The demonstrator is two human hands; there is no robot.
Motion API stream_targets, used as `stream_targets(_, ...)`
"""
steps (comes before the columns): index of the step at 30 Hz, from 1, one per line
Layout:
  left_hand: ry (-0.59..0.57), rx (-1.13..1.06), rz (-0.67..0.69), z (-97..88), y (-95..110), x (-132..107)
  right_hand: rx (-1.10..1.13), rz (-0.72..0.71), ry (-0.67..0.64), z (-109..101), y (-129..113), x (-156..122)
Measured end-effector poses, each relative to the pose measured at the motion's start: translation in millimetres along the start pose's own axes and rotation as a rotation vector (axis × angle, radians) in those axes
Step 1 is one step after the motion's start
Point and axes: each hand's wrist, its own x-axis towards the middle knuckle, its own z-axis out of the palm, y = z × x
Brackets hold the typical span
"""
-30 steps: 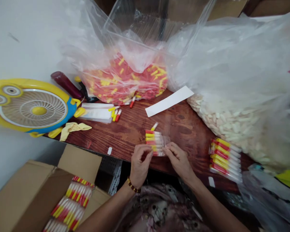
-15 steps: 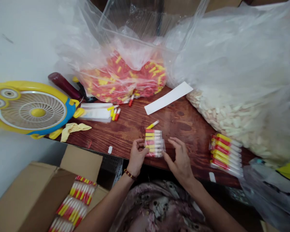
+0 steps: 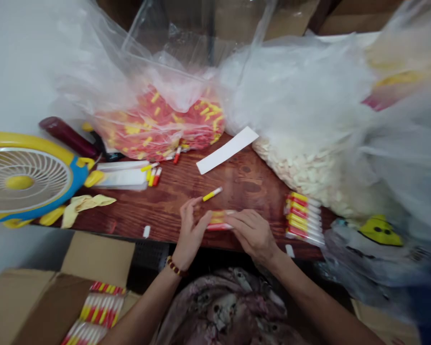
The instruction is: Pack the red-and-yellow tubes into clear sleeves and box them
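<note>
A small clear packet of red and yellow capped tubes [image 3: 217,219] lies near the front edge of the brown wooden table [image 3: 187,187]. My left hand [image 3: 190,230] rests at its left end with fingers on the packet. My right hand [image 3: 251,232] lies flat over its right part, pressing it down and hiding most of it. One loose yellow-capped tube [image 3: 211,194] lies just beyond the packet. A finished packet stack [image 3: 303,218] sits to the right.
A clear bag of red and yellow caps [image 3: 161,124] and a bag of white pieces [image 3: 301,167] stand at the back. A yellow fan [image 3: 25,177], a white paper strip [image 3: 227,149], empty sleeves [image 3: 122,175] lie on the table. A cardboard box [image 3: 39,297] with packets stands lower left.
My right hand moved left onto the packet and now covers it; before it held the packet's right edge. The view shifted right and blurred.
</note>
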Motion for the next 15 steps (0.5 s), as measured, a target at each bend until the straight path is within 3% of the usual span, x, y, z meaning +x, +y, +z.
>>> stream_targets(3, -0.106, 0.115, 0.189, 11.8, 6, -4, 0.085, 0.166, 0.025, -18, -4, -1)
stream_targets(6, -0.245, 0.042, 0.143, 39.2, -1, -5, 0.222, 0.46, 0.139, -29, 5, -12)
stream_targets(10, -0.459, 0.047, 0.119, 96.6, -15, 3, 0.425, 0.77, 0.391, -48, 31, -37)
stream_targets(15, -0.58, 0.229, 0.136, 167.5, -5, 18, 0.427, 0.951, 0.613, -86, 78, -62)
